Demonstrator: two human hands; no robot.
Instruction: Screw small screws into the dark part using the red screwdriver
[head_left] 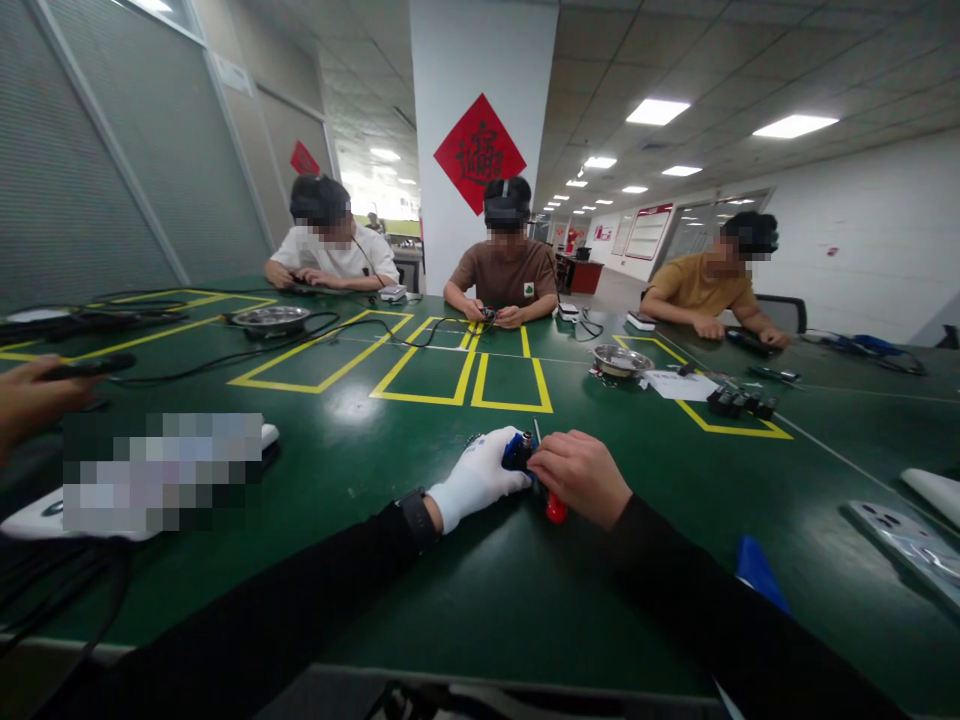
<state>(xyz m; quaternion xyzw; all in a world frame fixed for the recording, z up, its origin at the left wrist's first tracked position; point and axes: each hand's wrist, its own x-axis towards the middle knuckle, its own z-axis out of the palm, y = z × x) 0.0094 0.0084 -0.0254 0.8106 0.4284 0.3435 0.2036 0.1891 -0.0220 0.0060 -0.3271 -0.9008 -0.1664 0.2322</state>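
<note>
My left hand (486, 474), in a white glove with dark blue at the fingertips, is closed around a small black part (518, 452) with a metal piece at its top. My right hand (579, 472) is bare, its fingers pinched against the right side of that part. A screwdriver with a red handle (556, 508) sits under my right fingers, its metal shaft pointing up between the hands. Whether the right fingers grip the shaft or the black part is hidden.
Yellow tape outlines (512, 406) mark the green table (420, 620). Metal bowls (621, 361), black parts (742, 401), a white paper (679, 385), phones (904, 545) and cables lie around. Three people sit opposite; another person's hand (37, 395) holds a dark object at left.
</note>
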